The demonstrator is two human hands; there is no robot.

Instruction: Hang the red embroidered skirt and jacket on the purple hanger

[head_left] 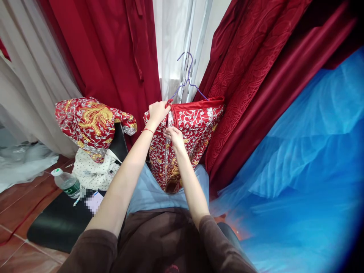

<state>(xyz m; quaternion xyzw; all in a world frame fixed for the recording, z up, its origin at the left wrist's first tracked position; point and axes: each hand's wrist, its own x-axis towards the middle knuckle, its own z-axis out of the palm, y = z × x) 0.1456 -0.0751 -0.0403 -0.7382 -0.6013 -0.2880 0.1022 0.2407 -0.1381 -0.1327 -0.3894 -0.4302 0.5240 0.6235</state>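
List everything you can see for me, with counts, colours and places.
Embroidered garment: one, red-silver-gold, front centre
Hanger: one, purple, at its top edge
Embroidered cloth: one, red-silver-gold, left
Dotted cloth: one, white, below that cloth
Bottle: one, clear, green label, left
Chair seat: one, black, lower left
Red hangings: several, behind, both sides
Pale hanging: count unclear, far left
Blue gauze: count unclear, right
Poles: at least two, silvery, behind hanger
Floor tiles: several, reddish, lower left
Sleeves: two, brown, bottom
Left hand: one, gripping garment's upper left
Right hand: one, at garment's front
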